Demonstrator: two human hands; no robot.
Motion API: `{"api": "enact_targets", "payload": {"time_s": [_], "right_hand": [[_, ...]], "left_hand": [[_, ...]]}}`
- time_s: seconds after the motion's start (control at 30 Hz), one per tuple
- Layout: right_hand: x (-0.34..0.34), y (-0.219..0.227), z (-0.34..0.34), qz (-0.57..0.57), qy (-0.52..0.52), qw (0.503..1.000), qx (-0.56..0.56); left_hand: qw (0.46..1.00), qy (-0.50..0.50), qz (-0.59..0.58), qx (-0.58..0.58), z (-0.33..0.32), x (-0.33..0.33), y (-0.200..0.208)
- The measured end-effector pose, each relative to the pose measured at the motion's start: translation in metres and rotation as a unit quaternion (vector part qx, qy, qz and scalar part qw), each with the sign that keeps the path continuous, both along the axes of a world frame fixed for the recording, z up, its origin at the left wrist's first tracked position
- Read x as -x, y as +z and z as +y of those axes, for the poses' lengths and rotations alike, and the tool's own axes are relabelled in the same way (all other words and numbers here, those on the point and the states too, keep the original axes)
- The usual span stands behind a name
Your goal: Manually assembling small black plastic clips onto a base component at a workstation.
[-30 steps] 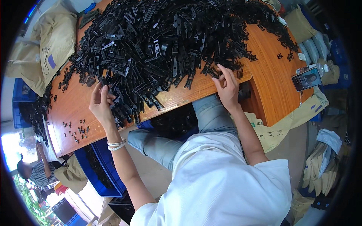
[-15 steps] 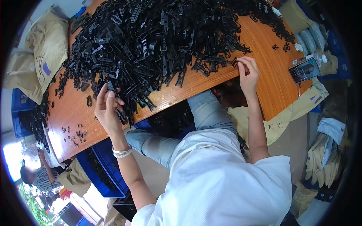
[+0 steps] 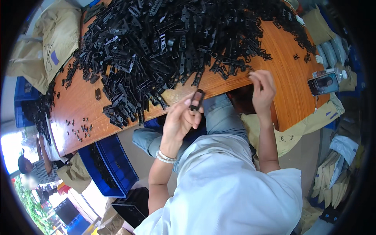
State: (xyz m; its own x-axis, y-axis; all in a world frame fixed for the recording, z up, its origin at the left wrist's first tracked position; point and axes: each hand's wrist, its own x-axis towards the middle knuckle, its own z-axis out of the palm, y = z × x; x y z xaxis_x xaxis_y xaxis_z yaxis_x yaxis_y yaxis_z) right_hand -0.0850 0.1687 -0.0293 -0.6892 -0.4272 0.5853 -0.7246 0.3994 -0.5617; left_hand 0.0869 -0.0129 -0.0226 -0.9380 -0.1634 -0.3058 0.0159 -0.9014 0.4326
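My left hand (image 3: 177, 123) is closed around a small black plastic clip-like part (image 3: 197, 100), long and narrow with an opening in it. It holds this part just off the table's front edge, over my lap. My right hand (image 3: 263, 89) hovers by the front edge to the right, fingers bent and pinched together. Whatever sits between those fingertips, if anything, is too small and blurred to tell. Beyond both hands lies a big heap of black plastic parts (image 3: 156, 51), its right tail of small frame-shaped pieces (image 3: 231, 64) reaching close to my right fingertips.
The wooden table (image 3: 290, 74) carries a phone (image 3: 323, 84) at its right edge beside a clear bottle (image 3: 341, 74). Small black bits (image 3: 84, 129) lie at the left. Blue bins (image 3: 117, 160) stand below. Woven sacks (image 3: 58, 35) rest at far left; another person (image 3: 39, 168) is beyond.
My left hand has moved right, away from the heap, and now holds the black part over the table's edge. My right hand has stayed near its place, drawing slightly back from the small frames.
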Motion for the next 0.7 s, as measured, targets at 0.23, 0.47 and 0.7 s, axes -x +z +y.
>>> {"api": "enact_targets", "payload": {"time_s": [0.23,0.47,0.7], "right_hand": [[-0.057,0.04,-0.042,0.059,0.326,0.944,-0.01],[-0.062,0.048,-0.049,-0.017,0.372,0.927,-0.053],[-0.054,0.029,-0.03,-0.285,0.377,0.877,0.084]], "left_hand": [[0.999,-0.044,-0.023,-0.008,0.006,-0.007,0.012],[0.997,-0.071,-0.024,-0.013,-0.001,-0.016,0.014],[0.993,-0.121,-0.002,0.006,0.003,-0.011,0.009]]}}
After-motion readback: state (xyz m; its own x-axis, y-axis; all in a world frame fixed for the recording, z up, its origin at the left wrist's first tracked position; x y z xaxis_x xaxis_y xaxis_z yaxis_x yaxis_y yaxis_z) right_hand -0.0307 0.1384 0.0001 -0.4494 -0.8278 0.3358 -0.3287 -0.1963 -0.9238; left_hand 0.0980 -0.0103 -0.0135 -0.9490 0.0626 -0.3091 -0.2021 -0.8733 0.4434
